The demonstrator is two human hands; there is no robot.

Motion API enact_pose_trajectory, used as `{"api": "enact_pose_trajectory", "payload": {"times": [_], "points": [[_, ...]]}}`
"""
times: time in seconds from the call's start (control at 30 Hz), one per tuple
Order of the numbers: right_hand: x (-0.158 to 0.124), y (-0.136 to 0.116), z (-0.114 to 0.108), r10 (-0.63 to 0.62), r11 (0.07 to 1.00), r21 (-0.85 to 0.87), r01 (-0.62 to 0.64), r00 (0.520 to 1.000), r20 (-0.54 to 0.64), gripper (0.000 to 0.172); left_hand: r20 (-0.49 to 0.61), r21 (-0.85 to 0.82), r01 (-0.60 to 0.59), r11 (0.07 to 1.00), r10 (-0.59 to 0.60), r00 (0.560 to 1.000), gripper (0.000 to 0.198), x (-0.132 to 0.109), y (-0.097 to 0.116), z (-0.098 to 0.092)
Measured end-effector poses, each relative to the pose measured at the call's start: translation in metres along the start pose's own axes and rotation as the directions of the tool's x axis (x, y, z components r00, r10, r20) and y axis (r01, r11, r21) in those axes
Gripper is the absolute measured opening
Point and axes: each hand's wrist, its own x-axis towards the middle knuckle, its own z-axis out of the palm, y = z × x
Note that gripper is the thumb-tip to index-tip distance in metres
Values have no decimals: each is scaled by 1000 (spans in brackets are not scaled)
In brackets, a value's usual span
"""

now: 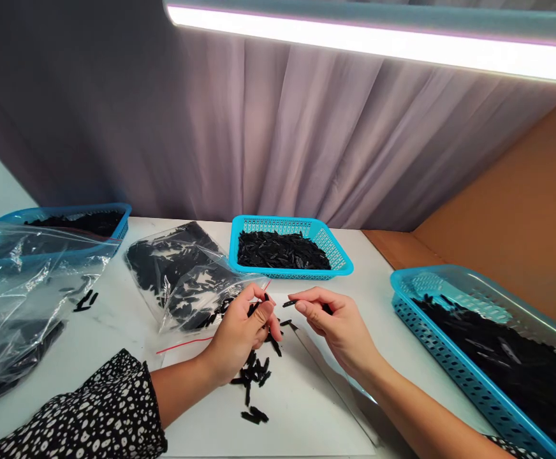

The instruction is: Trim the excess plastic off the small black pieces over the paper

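My left hand (244, 331) is closed in a pinch on small black pieces, above a loose pile of black pieces (254, 373) on the white surface. To its right, my right hand (338, 322) pinches a slim black piece (289, 303) between thumb and forefinger, with another dark piece showing by its curled fingers. The hands are close together but apart. A clear zip bag (177, 274) with a red seal line and black pieces inside lies just left of my left hand.
Behind the hands stands a blue basket (339, 258) of black pieces. Another blue basket (454, 357) is at the right, a third (124, 223) at the far left. A large clear bag (14, 280) lies at the left, near a few loose pieces (85, 301). A lamp (378, 48) hangs above.
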Motion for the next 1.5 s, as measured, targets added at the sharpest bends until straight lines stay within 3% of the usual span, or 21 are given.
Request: {"api": "enact_pose_trajectory", "payload": {"times": [0.37,0.77,1.1,1.37,1.5], "points": [[0,0,0,31,998,48,-32,999,13,36,2,-1,84,996,-84,996,31,0,7,3],[0,-2,2,102,982,157,-106,994,32,32,-11,22,57,998,-57,998,39,-1,6,4],[0,-4,2,138,963,225,-149,988,61,37,-55,88,38,995,-33,998,33,-2,7,5],[-1,-8,3,160,881,410,-237,964,212,24,41,100,42,994,-46,998,42,-2,4,3],[-2,-5,3,153,913,336,-232,958,244,28,136,73,69,995,-79,988,46,-2,2,2]]}}
